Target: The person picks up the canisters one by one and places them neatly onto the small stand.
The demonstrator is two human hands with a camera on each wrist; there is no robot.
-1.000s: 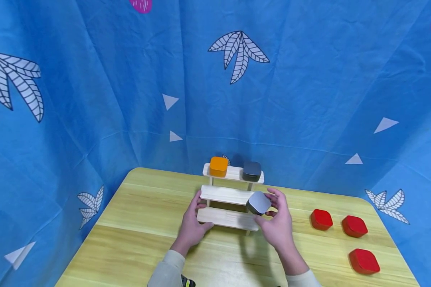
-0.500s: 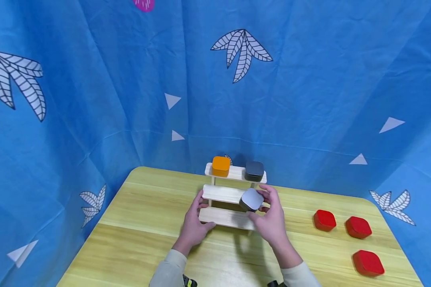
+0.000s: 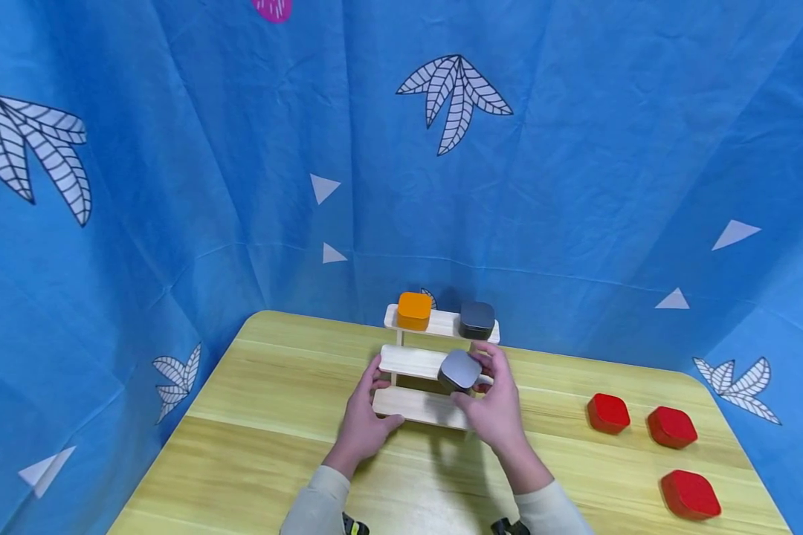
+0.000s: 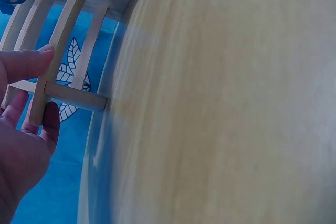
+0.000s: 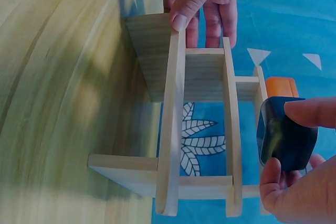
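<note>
Right hand [image 3: 498, 409] around squarish dark box [image 3: 460, 370], top upward, askew to shelf [image 3: 410, 361]

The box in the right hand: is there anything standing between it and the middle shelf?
Nothing visible stands between the box and the middle shelf. The left hand is aside, holding the rack's left end. In the head view, the box hides part of the shelf's right side.

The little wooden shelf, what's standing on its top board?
An orange block at the left and a dark block at the right. The board beneath each is hidden.
</note>
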